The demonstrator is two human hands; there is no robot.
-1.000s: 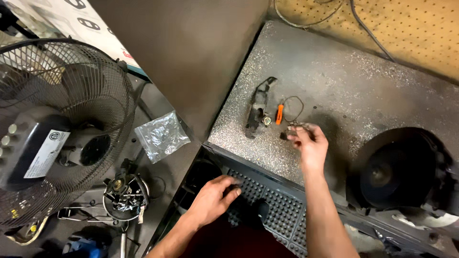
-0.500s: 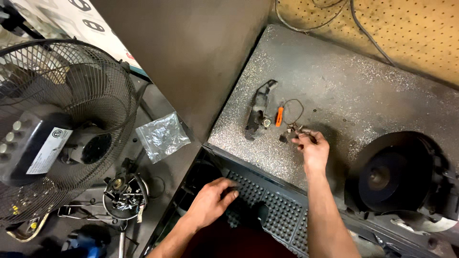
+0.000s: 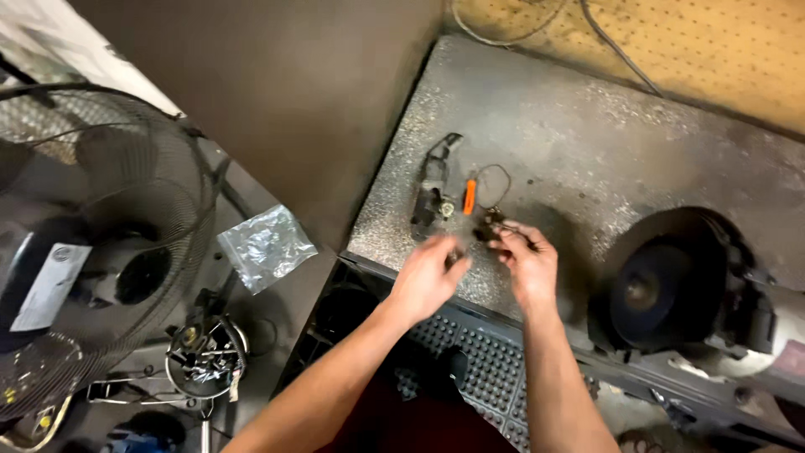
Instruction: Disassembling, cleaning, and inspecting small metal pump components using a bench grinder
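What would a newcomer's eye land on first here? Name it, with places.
Both hands meet at the middle of the speckled grey workbench: the right hand pinches a small dark part, the left hand close beside it. Just behind lie an orange piece and a metal bracket. A large wire-caged fan fills the left side, and a round dark grinder wheel sits right.

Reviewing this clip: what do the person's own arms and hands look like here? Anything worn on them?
Both forearms enter from the bottom edge and are bare as far as the view shows: no sleeves in sight. The left hand and right hand wear no gloves, and no watch, bracelet or ring is visible on either wrist or on the fingers that show. No markings can be made out on them at this sharpness.
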